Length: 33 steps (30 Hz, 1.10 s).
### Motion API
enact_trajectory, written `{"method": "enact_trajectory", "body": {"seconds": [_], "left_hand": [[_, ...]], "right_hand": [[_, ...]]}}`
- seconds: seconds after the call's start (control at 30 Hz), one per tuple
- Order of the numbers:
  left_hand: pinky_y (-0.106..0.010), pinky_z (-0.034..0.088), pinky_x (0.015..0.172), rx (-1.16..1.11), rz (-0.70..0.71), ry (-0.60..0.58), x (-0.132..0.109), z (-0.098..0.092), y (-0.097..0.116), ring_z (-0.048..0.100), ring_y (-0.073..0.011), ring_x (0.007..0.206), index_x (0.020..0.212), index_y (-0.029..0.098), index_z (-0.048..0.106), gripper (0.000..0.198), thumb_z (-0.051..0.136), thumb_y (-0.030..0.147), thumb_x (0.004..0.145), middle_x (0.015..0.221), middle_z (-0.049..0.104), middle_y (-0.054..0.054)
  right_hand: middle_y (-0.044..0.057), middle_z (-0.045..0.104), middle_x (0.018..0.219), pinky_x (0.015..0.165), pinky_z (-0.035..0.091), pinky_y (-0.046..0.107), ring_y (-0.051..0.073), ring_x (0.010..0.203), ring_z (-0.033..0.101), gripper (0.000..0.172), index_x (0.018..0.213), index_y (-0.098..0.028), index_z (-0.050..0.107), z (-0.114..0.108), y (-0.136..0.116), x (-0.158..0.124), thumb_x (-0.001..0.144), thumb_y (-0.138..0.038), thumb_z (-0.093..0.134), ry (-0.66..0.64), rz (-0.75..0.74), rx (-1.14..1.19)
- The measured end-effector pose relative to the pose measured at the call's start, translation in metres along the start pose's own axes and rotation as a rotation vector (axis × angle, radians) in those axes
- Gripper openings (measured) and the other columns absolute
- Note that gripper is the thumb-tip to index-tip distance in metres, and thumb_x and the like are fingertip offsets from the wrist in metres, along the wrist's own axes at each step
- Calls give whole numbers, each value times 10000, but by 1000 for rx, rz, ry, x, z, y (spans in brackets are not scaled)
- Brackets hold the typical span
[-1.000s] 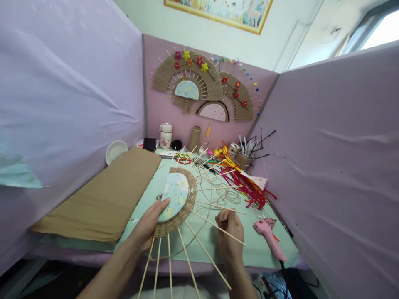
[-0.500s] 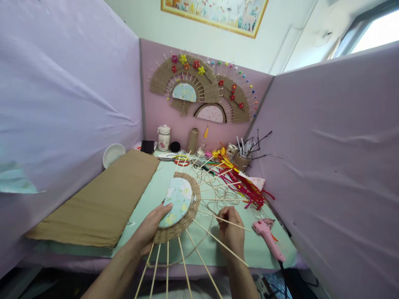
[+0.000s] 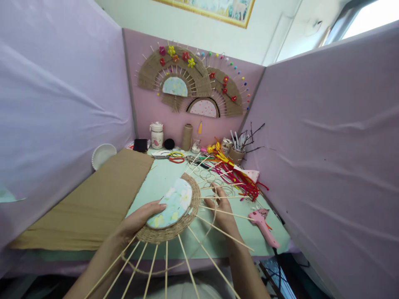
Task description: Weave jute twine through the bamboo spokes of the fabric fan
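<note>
Left hand (image 3: pixel 140 219) clasped fan (image 3: pixel 174 203) by lower-left end; sticks (image 3: pixel 222 231) crossed right hand (image 3: pixel 223 204), grip unclear; glue gun (image 3: pixel 263 227) lay nearby.

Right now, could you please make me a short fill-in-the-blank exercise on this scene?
1. The left hand holds the fan with its ____ on the flowered side.
2. In this view, wooden sticks pass in ____ of the right hand.
3. The glue gun is coloured ____.
4. As the camera sees it, the spool of twine stands to the ____ of the white jar.

Missing words: thumb; front; pink; right.
</note>
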State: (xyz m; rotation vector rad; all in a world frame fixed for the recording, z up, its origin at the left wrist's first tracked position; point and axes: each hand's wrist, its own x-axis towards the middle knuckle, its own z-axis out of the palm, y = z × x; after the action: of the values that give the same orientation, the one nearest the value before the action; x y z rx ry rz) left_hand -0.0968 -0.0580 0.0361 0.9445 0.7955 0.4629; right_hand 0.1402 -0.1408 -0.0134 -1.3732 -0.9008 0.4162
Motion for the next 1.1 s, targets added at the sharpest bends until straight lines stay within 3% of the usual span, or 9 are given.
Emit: {"method": "enact_trajectory", "body": {"seconds": [0.13,0.27,0.4,0.6,0.7,0.8,0.9,1.1], "left_hand": [[-251,510,686,7,-5,-18,5,-5,-7,683,-205,747,1069,109,691,495,778,319,629,854,756,-76],[-261,520,739,-45,22,19,9,-11,-10,691,-232,840,1117,96,662,526,757,298,641,936,749,-94],[-277,525,776,-95,45,47,9,-14,-6,684,-261,914,1203,89,610,574,725,269,669,991,738,-106],[-244,533,666,-126,10,128,4,-12,0,704,-231,807,1186,106,621,477,683,235,730,951,747,-91],[-245,529,640,-146,0,106,6,-10,-1,704,-224,756,1180,96,622,477,691,244,731,912,751,-95],[-251,526,630,-168,-13,74,9,-9,-4,702,-221,721,1213,100,599,527,701,263,723,863,756,-87],[-251,533,656,-179,-12,81,9,-8,-5,703,-210,722,1240,108,570,565,715,243,710,863,756,-78],[-294,528,799,-92,-57,-37,5,-15,-6,699,-209,836,1183,107,599,530,751,283,706,980,736,-120]], "right_hand": [[63,552,1233,1034,310,449,240,1197,454,437,1116,-294,611,-9,10,5,686,-291,689,48,-53,-121],[82,548,1229,995,352,429,243,1156,490,456,1113,-257,588,-20,20,9,672,-306,694,115,3,-159],[97,577,1203,954,387,431,262,1124,525,459,1108,-225,568,-23,18,12,676,-317,693,42,111,-139],[56,621,1173,981,364,418,248,1133,532,470,1058,-247,626,-4,11,28,600,-239,732,-166,31,-110],[50,683,992,809,465,372,233,942,616,427,999,-231,664,13,16,38,578,-237,741,-292,110,-33],[19,649,647,576,450,294,174,607,595,226,833,-179,698,16,20,47,649,-308,680,-365,184,0],[-27,525,490,480,353,245,114,464,464,231,740,-160,690,-3,18,57,708,-374,608,-309,169,-25],[-51,481,501,475,305,234,92,467,388,230,725,-155,651,-52,11,77,664,-375,623,-216,184,-81]]}}
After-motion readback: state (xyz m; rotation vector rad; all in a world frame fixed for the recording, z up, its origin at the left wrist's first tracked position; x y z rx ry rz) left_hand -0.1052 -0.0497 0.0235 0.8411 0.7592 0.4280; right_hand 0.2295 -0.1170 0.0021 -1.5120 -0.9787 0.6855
